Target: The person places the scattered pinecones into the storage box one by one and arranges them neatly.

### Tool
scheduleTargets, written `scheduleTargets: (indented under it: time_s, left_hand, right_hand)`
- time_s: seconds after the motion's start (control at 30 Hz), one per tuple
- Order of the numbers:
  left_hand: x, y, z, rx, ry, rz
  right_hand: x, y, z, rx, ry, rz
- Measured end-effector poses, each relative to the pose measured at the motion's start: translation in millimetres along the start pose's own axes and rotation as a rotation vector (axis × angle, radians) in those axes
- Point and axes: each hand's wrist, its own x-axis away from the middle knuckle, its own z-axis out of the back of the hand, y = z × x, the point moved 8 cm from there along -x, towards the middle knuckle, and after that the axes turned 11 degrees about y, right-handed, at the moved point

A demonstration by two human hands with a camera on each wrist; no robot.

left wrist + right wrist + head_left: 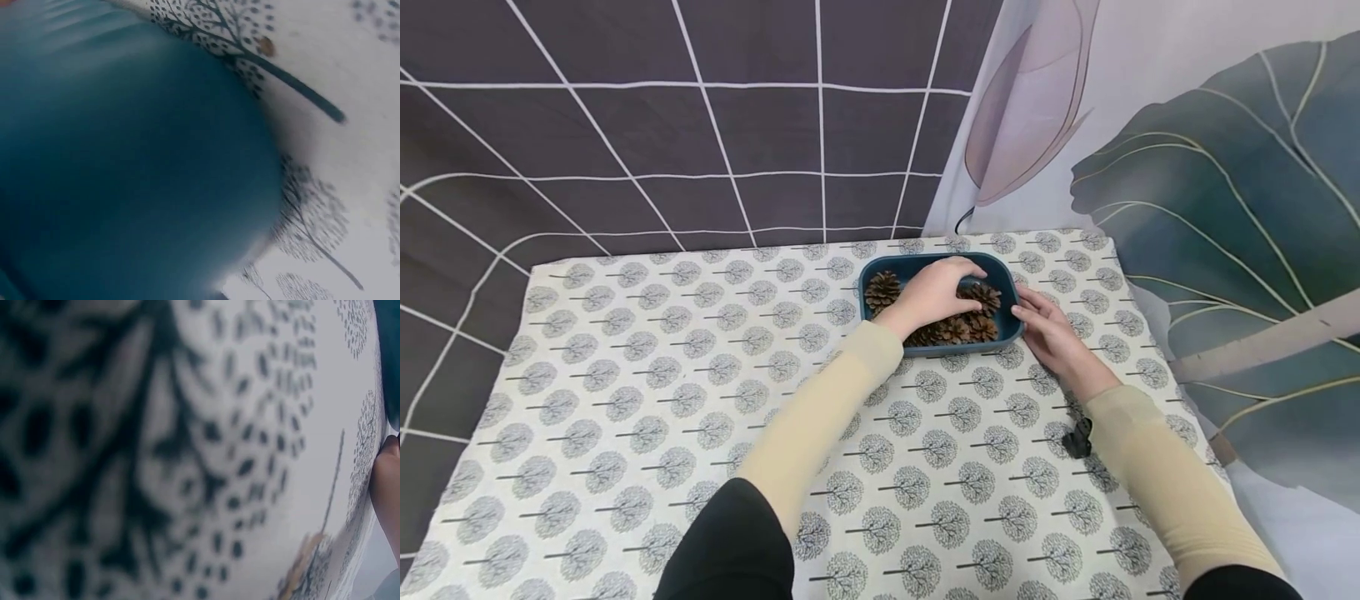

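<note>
A dark blue oblong basket (940,351) on the patterned cloth holds several brown pine cones (977,327). My left hand (931,293) reaches over its near wall, thumb and fingers spread apart above the pine cones. One pine cone shows in the gap between them; no grip on it is visible. My right hand (1054,333) touches the basket's right end with its fingertips. In the left wrist view the blue basket wall (144,144) fills most of the picture. Part of a hand (387,487) shows at the right edge of the right wrist view, beside the basket.
The table is covered by a white cloth (700,400) printed with grey trees. A small black object (1078,439) sits at the right wrist. Behind the table hang a dark gridded curtain (760,125) and a leaf-patterned curtain (1240,208). A thin black cable (964,218) shows at the far edge.
</note>
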Motion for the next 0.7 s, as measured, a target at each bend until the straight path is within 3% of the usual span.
scheduleTargets:
  time_s: [0.4,0.57,0.7]
  left_hand:
    - [31.6,-33.3,55.5,-0.036,0.123,-0.020]
    - [51.3,-52.7,77.0,-0.075,0.158,-0.028]
    - [72.5,-67.3,91.3,-0.183,0.159,-0.026]
  right_hand:
    - [-0.3,-3.3,0.1,0.004,0.016,-0.008]
    - [0.1,-15.6,-4.2,0.011,0.056,0.052]
    - [2.3,-33.2,-10.7,0.063,0.076,0.139]
